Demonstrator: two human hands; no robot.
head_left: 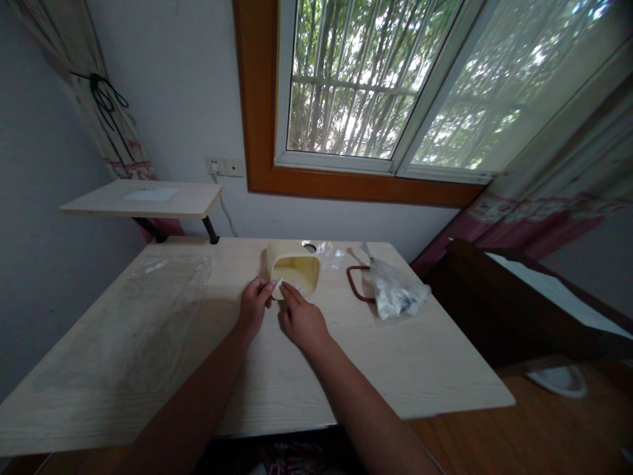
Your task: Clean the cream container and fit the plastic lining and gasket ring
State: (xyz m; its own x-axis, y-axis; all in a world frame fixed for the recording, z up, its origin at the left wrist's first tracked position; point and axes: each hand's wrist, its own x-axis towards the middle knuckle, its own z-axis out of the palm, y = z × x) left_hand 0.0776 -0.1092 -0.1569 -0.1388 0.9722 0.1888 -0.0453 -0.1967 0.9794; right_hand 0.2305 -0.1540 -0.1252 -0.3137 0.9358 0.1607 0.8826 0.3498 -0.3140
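Observation:
A cream-yellow plastic box [294,249] with a rounded opening faces me on the table. At its lower front edge is a small white piece [279,284], too small to identify. My left hand [256,300] is closed, thumb and fingers pinching at that piece from the left, against the box's lower left corner. From the right, my right hand [304,320] presses its fingertips onto the same piece, the other fingers curled in. The fingers partly cover the box's lower edge.
A clear plastic bag [398,290] with small parts lies at the right, beside a brown rounded frame [353,284]. Flat clear plastic film [163,316] covers the table's left. A raised shelf [109,198] stands back left. Behind the box is a cable hole [310,247].

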